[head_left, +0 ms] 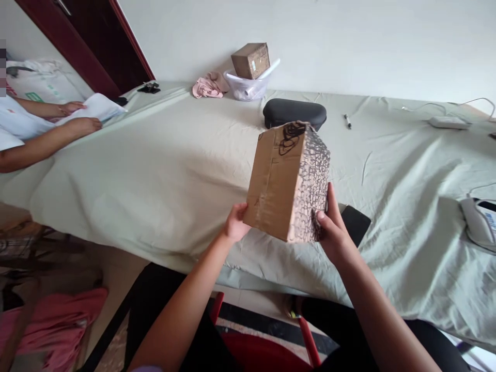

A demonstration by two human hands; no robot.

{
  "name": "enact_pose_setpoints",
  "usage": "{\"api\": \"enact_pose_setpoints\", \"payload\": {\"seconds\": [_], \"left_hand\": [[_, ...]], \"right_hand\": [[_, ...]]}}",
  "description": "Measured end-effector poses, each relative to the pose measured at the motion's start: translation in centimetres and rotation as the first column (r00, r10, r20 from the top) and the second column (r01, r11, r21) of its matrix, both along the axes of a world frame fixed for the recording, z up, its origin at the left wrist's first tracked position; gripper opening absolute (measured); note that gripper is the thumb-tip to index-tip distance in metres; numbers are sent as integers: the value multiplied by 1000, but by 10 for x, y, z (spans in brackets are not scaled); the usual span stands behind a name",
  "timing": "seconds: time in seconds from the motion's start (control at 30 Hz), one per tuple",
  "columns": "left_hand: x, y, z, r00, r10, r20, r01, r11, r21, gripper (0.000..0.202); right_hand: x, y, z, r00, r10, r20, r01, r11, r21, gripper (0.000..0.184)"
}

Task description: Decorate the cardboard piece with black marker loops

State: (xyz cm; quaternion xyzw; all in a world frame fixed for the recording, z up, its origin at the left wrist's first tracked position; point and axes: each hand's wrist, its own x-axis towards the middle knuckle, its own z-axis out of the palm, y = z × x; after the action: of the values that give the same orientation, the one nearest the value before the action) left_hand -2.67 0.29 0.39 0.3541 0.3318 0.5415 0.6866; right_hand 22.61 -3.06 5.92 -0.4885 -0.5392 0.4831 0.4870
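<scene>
I hold a brown cardboard box [275, 181] up above the near edge of the table, tilted. One face is covered in black scribbled marks, and a black scrawl sits near its top. My left hand [235, 223] grips its lower left corner. My right hand [333, 227] wraps the lower right side, thumb on the scribbled face.
The table [155, 170] is covered by a pale green cloth. A black case [294, 112], a marker [347, 121], a clear tub [248, 88] with a small box [251, 60], and a pink cloth [207, 87] lie beyond. Another person's arms [50, 139] rest at far left. A device [480, 222] lies right.
</scene>
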Motion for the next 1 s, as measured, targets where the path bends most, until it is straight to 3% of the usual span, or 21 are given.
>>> {"api": "enact_pose_setpoints", "payload": {"seconds": [0.07, 0.17, 0.27, 0.33, 0.43, 0.53, 0.67, 0.77, 0.87, 1.0], "left_hand": [[3, 2, 5, 1000, -31, -4, 31, 999, 19, 50], [7, 6, 11, 998, -47, -48, 49, 998, 37, 63], [8, 9, 12, 986, 41, -162, -30, 997, 73, 76], [7, 10, 9, 970, 120, -213, -82, 980, 181, 75], [1, 12, 3, 966, 114, -234, -23, 933, 359, 93], [-8, 13, -1, 957, 67, -284, 69, 894, 443, 127], [-19, 16, 3, 919, 118, -375, 102, 850, 517, 133], [-22, 14, 19, 888, 166, -428, 123, 812, 571, 133], [-22, 5, 52, 881, 287, -376, 40, 747, 664, 138], [-24, -11, 99, 843, 407, -353, -105, 766, 634, 88]], "right_hand": [[1, 4, 2, 999, -20, -26, 20, 1000, -3, 94], [4, 6, 5, 999, -35, -4, 35, 999, -11, 71], [9, 6, 4, 999, -40, 34, 40, 999, 9, 57], [11, 5, 1, 998, -34, 51, 32, 998, 56, 57], [10, 5, -6, 996, -6, 92, -1, 997, 78, 53], [6, 5, -12, 994, 5, 109, -12, 998, 59, 44], [0, 6, -15, 996, 39, 79, -43, 998, 45, 47], [0, 7, -15, 996, 40, 85, -43, 999, 30, 49], [1, 8, -15, 995, 18, 99, -23, 999, 41, 46], [1, 9, -16, 982, 35, 186, -55, 993, 101, 43]]}}
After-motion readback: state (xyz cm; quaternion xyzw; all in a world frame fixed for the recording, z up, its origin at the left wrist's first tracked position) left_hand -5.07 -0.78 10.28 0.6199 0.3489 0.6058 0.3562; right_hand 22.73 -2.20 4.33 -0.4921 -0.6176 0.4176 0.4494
